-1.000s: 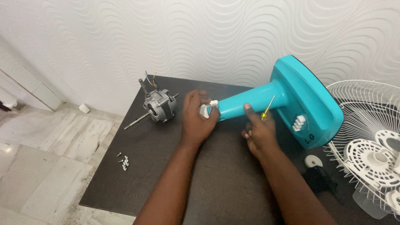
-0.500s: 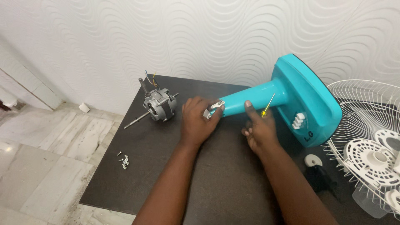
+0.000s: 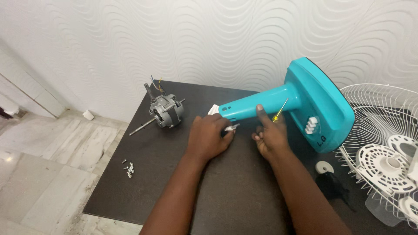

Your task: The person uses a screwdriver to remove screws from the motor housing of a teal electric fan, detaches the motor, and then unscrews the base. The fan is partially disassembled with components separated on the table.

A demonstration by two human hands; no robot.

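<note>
The dark surface (image 3: pixel 244 191) carries a turquoise fan stand (image 3: pixel 305 102) lying on its side, its wide base tipped up toward the patterned wall and its neck pointing left. It looks like hollow, stiff, smooth plastic, fairly light but bulky and apt to roll, so the narrow neck seems the best place to take hold. To the right lies a white wire fan guard (image 3: pixel 383 130), springy and easily bent. Left of the neck rests a grey metal motor (image 3: pixel 164 112), dense and heavy for its size, with loose wires.

The right hand (image 3: pixel 271 137) presses a finger against the neck while its other fingers are curled round a yellow-handled screwdriver (image 3: pixel 278 112). The left hand (image 3: pixel 209 137) is closed on a small white bracket (image 3: pixel 230 128), just below the neck's end. A half second earlier that hand was up at the neck's tip; now it has come down and away with the piece.

Small screws (image 3: pixel 129 168) lie near the surface's left edge
</note>
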